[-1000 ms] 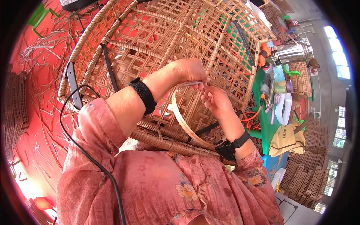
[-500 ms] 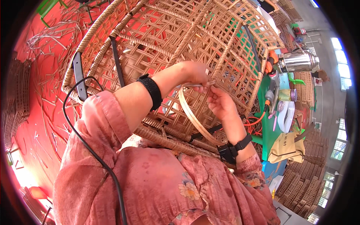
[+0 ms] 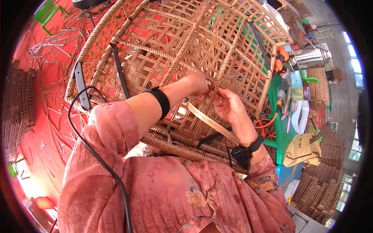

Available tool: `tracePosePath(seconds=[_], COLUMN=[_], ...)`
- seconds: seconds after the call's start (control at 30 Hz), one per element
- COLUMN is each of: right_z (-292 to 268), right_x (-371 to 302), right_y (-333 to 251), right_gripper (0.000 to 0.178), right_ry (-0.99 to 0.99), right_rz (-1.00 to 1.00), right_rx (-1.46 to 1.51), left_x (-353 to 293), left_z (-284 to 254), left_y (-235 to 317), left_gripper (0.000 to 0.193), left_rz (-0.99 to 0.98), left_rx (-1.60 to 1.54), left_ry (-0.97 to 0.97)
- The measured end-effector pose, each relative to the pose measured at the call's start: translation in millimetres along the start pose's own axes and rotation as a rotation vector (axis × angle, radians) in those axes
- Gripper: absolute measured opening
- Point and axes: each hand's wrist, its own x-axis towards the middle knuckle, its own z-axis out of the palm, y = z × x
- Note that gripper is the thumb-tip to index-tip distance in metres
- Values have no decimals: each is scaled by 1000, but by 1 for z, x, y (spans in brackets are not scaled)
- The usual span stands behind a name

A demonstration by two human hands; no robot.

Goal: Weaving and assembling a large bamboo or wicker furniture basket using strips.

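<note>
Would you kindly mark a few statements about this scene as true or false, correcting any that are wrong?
1. A pale strip slants in front of the woven panel, below the left hand and right hand. True.
2. The two hands are at opposite ends of the panel. False; they are close together.
3. The clothing is plain blue. False; the shirt is pink with flowers.
4. In the picture, a metal flask is to the right of the panel. True.
5. Nothing green is in view. False; a green chair shows at the upper left.
</note>
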Motion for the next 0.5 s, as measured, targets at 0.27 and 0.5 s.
tracePosePath(seconds=[0.27,0.5], right_z=[0,-6], right_x=[-1,3], right_y=[-1,-7], right_gripper=[14,14], right_ry=[-117,-219], right_rz=[47,83], right_rx=[-37,21], left_x=[-11,-14], left_z=[4,3], left_y=[15,11], left_gripper=[18,17], left_rz=[-67,-49], left_rx=[17,-67], left_ry=[-52,-27])
